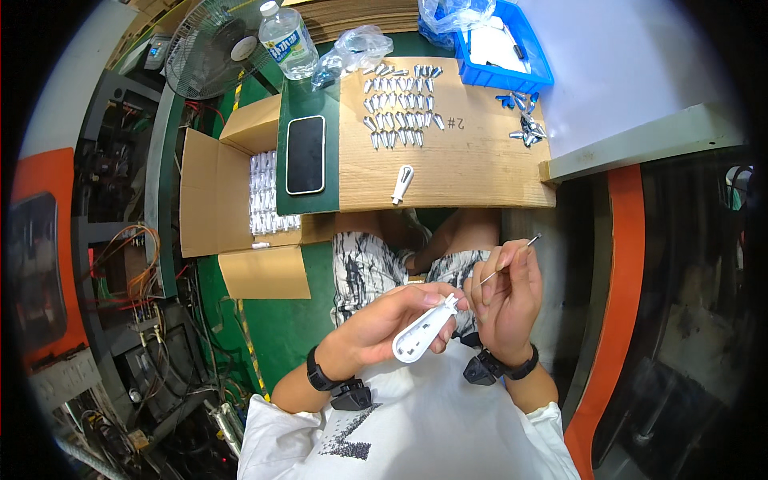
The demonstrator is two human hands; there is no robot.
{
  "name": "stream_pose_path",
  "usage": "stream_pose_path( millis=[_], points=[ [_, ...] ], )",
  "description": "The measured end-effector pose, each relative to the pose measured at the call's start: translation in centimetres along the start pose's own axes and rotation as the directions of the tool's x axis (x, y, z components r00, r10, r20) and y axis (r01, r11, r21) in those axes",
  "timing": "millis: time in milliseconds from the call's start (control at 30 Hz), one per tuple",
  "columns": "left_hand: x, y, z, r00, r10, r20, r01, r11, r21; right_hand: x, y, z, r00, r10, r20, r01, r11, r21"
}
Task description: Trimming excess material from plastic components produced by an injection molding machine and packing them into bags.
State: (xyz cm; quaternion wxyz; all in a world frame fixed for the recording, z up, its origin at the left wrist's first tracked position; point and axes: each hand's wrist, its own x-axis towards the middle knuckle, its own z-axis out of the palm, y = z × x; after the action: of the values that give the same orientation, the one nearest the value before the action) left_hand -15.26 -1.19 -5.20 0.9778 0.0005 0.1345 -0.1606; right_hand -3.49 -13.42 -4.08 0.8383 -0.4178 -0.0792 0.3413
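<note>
In front of my shirt, my left hand [382, 322] grips a white teardrop-shaped plastic part [414, 339], its wide rounded end toward me. Small dark slots show on its face, and thin prongs stick out at the narrow end. Just to the right, my right hand [510, 308] pinches a thin metal rod [535, 238] with a small knob at its upper tip. The fingertips of both hands are close together near the prongs. A similar white part [402, 185] lies alone at the near edge of the cardboard sheet [480, 172].
Rows of small silvery pieces [398, 102] stand on the cardboard, with a loose pile [528, 128] at right. A phone [306, 156], bottle [288, 44], clear bag [364, 48] and blue bin [512, 78] are around. Left are an open carton [214, 200] of white parts and a fan [216, 48].
</note>
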Motion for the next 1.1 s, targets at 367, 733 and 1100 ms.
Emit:
stream_pose_path(
  millis=[367, 733, 1100],
  points=[
    [-0.4, 0.2, 0.1, 1.0, 0.008, -0.012, -0.007, 0.998, 0.062, 0.1, 0.2, -0.2, 0.981, 0.189, 0.046, -0.192, 0.978, 0.084],
    [-0.7, 0.4, 1.0, 0.984, 0.064, -0.163, -0.024, 0.972, 0.235, -0.4, 1.4, -1.2, 0.963, 0.254, 0.092, -0.26, 0.963, 0.067],
    [-1.1, 0.3, -0.2, 0.996, -0.003, 0.092, 0.002, 1.0, 0.019, 0.8, 1.1, -1.5, 0.947, 0.251, 0.202, -0.29, 0.938, 0.192]
  ],
)
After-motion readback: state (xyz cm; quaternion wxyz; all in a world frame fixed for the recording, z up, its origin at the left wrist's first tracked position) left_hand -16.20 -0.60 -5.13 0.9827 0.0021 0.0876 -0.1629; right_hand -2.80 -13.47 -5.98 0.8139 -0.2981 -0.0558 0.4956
